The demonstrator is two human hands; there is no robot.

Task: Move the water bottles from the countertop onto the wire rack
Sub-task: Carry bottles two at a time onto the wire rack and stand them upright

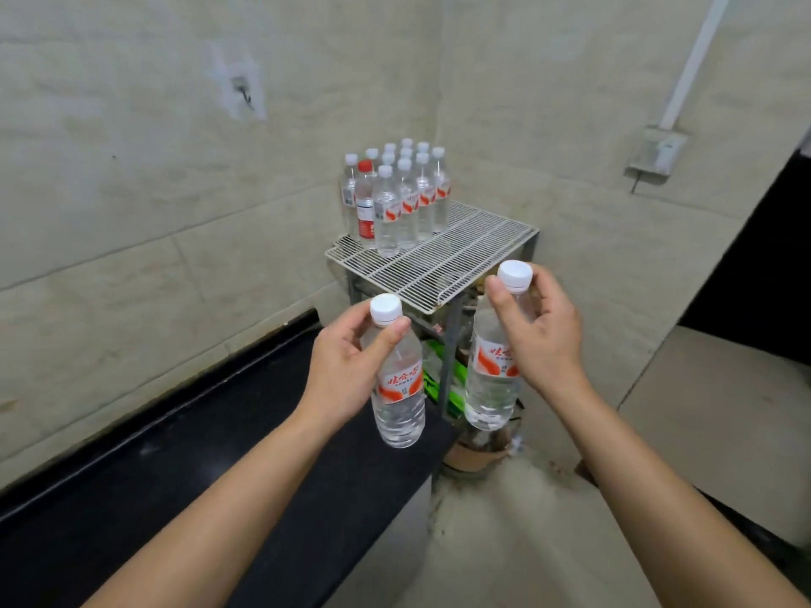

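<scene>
Fingers [388, 334] of the left hand [346, 370] curl round the neck of a clear plastic water bottle with white cap and red label [399, 388], which hangs upright over the end of the black counter [197, 454]. The right hand [544, 340] pinches a second matching bottle [491, 379] just under its cap, slightly higher, near the front edge of the white wire rack [461, 256]. A cluster of upright bottles [406, 204] stands at the rack's far left corner, among them a red-capped bottle [365, 199].

Rear bottles [407, 144] mostly hidden by others, under-rack clutter [456, 379] indistinct
</scene>
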